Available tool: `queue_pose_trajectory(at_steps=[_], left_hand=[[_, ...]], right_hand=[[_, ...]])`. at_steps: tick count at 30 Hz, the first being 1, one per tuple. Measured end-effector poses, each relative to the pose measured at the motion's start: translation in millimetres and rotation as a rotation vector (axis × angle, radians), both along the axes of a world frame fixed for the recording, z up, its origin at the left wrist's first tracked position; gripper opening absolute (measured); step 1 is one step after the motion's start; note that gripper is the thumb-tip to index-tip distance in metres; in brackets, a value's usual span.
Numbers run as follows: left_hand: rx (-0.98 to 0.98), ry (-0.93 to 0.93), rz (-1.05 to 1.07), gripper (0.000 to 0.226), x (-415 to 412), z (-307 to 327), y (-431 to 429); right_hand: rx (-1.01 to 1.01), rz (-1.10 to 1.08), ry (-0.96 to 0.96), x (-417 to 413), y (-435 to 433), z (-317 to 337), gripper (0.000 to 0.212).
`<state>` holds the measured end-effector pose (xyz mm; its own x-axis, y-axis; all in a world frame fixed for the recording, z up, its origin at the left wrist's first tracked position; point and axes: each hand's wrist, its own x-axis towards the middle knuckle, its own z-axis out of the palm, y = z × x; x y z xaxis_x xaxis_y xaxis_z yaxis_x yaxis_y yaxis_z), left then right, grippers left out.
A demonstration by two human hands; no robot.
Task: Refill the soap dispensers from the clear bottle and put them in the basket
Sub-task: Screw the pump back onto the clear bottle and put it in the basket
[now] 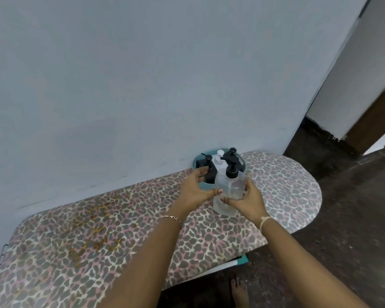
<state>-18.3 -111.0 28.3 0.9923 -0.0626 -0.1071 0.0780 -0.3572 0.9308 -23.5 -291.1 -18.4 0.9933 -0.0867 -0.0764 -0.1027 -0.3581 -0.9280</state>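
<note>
My right hand [246,200] grips a clear soap dispenser [230,185] with a black pump, held just above the board in front of the teal basket [201,185]. My left hand [195,187] is beside it, thumb touching the dispenser's left side and fingers spread loosely toward the basket. Inside the basket stand a black dispenser [206,162], a white dispenser [219,158] and another black-pump dispenser [231,153]. A clear bottle [223,207] stands on the board directly under my hands, partly hidden by them.
Everything sits on an ironing board with a leopard-print cover [98,230], pushed against a pale wall [142,85]. The basket is at the far end by the wall. Dark floor [342,218] and a doorway lie to the right. A bare foot [239,292] shows below the board.
</note>
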Motion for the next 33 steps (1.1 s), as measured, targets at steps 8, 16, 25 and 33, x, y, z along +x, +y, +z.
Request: queue_pose_trajectory(at_steps=[8,16,25,33], left_hand=[[0.043,0.024,0.301,0.059,32,-26,-42],[0.119,0.045,0.499,0.057,63,-34,-74],[0.167,0.075,0.620,0.055,85,-45,-88],[0.229,0.085,0.708,0.048,95,-50,-89]], right_hand=[[-0.098,-0.171,-0.020,30,-91,-12,0.055],[-0.190,-0.263,-0.039,98,-138,-13,0.052],[-0.221,-0.253,0.042,162,-143,-30,0.056],[-0.270,-0.225,0.070,197,-133,-43,0.068]])
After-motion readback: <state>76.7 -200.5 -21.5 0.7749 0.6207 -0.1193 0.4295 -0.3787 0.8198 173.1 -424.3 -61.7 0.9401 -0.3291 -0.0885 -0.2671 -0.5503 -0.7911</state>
